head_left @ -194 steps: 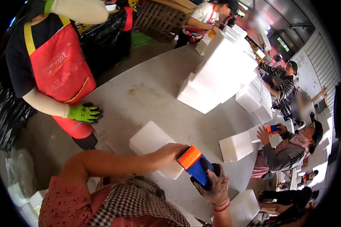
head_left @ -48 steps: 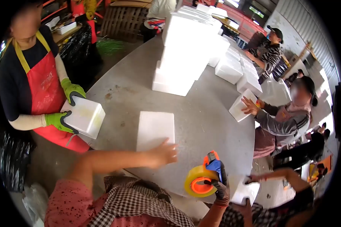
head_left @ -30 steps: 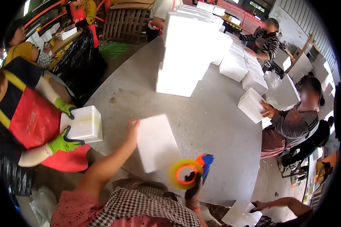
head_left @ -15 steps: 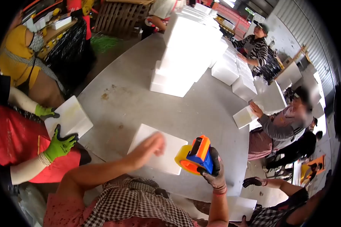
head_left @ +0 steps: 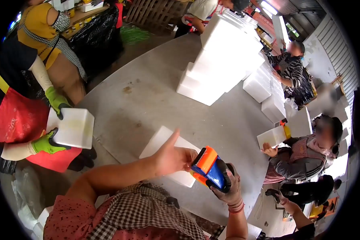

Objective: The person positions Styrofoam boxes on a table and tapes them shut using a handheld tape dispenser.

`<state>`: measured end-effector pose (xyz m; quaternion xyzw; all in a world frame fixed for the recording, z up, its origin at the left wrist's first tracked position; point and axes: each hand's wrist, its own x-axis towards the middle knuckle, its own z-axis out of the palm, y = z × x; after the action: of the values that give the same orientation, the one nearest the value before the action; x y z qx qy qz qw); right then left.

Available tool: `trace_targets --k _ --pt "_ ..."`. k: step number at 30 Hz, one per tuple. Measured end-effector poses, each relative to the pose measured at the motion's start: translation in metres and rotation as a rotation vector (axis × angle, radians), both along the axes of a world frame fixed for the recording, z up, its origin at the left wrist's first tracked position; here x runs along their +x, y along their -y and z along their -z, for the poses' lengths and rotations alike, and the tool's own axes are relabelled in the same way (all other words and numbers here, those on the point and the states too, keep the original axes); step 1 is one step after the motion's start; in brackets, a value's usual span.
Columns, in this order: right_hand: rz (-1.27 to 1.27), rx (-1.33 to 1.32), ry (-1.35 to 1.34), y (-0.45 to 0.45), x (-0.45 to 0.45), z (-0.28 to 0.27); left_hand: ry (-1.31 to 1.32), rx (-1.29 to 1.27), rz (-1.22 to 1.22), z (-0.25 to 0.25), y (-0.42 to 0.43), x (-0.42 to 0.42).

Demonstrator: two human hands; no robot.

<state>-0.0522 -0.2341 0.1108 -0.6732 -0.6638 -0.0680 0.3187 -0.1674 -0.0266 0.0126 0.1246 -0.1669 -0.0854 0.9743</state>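
My gloved right hand (head_left: 229,188) grips an orange and blue tape dispenser (head_left: 213,170) above the metal table. My bare left hand (head_left: 172,157) has its thumb raised and apart, and its fingers reach the dispenser's near side. Whether those fingertips touch tape I cannot make out. Under my left hand lies a white foam box (head_left: 158,140) on the table, partly covered by my hand and the dispenser.
The metal table (head_left: 148,96) carries tall stacked white foam boxes (head_left: 224,60) at the back. On the left, a person in green gloves holds a foam box (head_left: 82,128). Across on the right, another person handles a foam box (head_left: 271,137) with a tape dispenser.
My left hand has moved right to the tape dispenser, its thumb now raised. The dispenser has turned in my right hand, hiding most of the yellow roll. The green-gloved person's box has tilted.
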Motion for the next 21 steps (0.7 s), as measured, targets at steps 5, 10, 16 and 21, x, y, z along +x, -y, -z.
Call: trace_targets --k 5,10,16,21 --pt "0.031 -0.128 0.018 -0.008 -0.001 0.001 -0.479 0.701 -0.560 0.009 0.016 -0.009" --pt "-0.041 -0.201 0.175 0.038 0.041 0.020 -0.664 1.298 -0.897 0.063 -0.036 -0.034" --pt "-0.058 -0.368 0.087 0.095 0.095 0.052 -0.925 1.849 -0.846 0.076 -0.113 -0.071" --pt "0.021 -0.350 0.007 0.095 0.092 0.145 -0.757 1.621 -0.886 0.194 -0.085 -0.059"
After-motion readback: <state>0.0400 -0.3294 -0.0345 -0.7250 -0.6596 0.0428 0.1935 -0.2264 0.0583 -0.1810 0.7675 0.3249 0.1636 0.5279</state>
